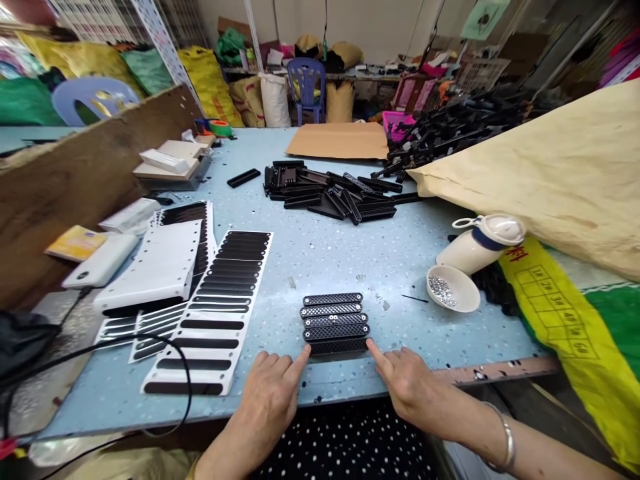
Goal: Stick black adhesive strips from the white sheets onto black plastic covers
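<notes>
Several black bars with a mesh-patterned top lie side by side in a small stack of rows point(334, 320) near the table's front edge. Most show small silvery pieces at their ends. The nearest bar point(337, 347) has my left hand point(273, 387) at its left end, index fingertip touching it. At its right end, the extended index finger of my right hand point(407, 380) touches the corner. On both hands the other fingers are curled, and neither hand grips anything visible. To the left lies a white sheet point(234, 350) of black adhesive-looking strips, some places bare.
A white bowl point(467, 293) of small silvery pieces and a tilted white bottle point(463, 252) stand at right. Black bars point(330, 190) are piled farther back, before a cardboard piece point(340, 140). A black cable point(187, 373) loops over the left front edge.
</notes>
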`<action>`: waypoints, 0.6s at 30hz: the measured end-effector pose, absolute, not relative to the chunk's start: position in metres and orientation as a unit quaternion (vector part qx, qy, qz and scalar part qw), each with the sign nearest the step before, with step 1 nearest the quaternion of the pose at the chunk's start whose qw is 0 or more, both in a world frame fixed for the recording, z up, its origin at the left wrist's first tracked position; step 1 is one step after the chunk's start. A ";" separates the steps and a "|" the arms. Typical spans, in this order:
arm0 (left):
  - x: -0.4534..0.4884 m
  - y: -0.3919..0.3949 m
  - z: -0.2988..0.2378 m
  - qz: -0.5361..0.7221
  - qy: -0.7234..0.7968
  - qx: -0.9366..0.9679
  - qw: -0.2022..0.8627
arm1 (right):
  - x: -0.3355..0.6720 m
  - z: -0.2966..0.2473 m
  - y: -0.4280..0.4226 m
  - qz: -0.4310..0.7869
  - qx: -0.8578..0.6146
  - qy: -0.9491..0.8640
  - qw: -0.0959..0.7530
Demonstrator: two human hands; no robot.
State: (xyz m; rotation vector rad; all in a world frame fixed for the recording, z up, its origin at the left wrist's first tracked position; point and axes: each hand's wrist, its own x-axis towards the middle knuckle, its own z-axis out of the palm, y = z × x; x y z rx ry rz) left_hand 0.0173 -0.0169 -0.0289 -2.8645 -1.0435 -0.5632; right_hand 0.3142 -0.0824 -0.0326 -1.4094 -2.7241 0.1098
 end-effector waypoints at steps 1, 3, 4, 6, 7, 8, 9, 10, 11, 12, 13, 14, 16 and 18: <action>0.017 -0.017 -0.029 -0.177 -0.336 -0.925 0.025 | 0.314 -0.033 -0.082 0.036 -0.456 -0.888 0.033; 0.018 -0.020 -0.030 -0.168 -0.330 -0.929 0.028 | 0.314 -0.032 -0.082 0.033 -0.449 -0.893 0.019; 0.019 -0.022 -0.030 -0.164 -0.327 -0.931 0.027 | 0.314 -0.031 -0.082 0.028 -0.446 -0.894 0.010; 0.021 -0.026 -0.031 -0.154 -0.320 -0.935 0.016 | 0.313 -0.029 -0.082 0.021 -0.441 -0.897 -0.006; 0.022 -0.027 -0.030 -0.149 -0.317 -0.937 0.009 | 0.313 -0.028 -0.081 0.018 -0.440 -0.898 -0.007; 0.022 -0.027 -0.030 -0.143 -0.315 -0.938 0.002 | 0.312 -0.027 -0.081 0.015 -0.440 -0.898 -0.005; 0.022 -0.027 -0.029 -0.139 -0.314 -0.939 -0.001 | 0.312 -0.027 -0.081 0.013 -0.441 -0.898 0.000; 0.021 -0.026 -0.028 -0.134 -0.313 -0.940 -0.001 | 0.311 -0.026 -0.081 0.012 -0.442 -0.897 0.005; 0.019 -0.024 -0.026 -0.129 -0.313 -0.941 0.002 | 0.311 -0.026 -0.081 0.011 -0.443 -0.897 0.008; 0.018 -0.022 -0.025 -0.123 -0.315 -0.941 0.008 | 0.311 -0.025 -0.081 0.009 -0.443 -0.897 0.008; 0.016 -0.020 -0.023 -0.120 -0.316 -0.941 0.016 | 0.310 -0.025 -0.081 0.007 -0.443 -0.897 0.005; 0.015 -0.017 -0.022 -0.119 -0.316 -0.941 0.024 | 0.310 -0.024 -0.081 0.005 -0.442 -0.897 -0.001; 0.014 -0.014 -0.020 -0.120 -0.315 -0.941 0.036 | 0.310 -0.024 -0.080 0.002 -0.441 -0.898 -0.015; 0.013 -0.014 -0.019 -0.126 -0.308 -0.942 0.034 | 0.310 -0.023 -0.080 0.002 -0.440 -0.898 -0.020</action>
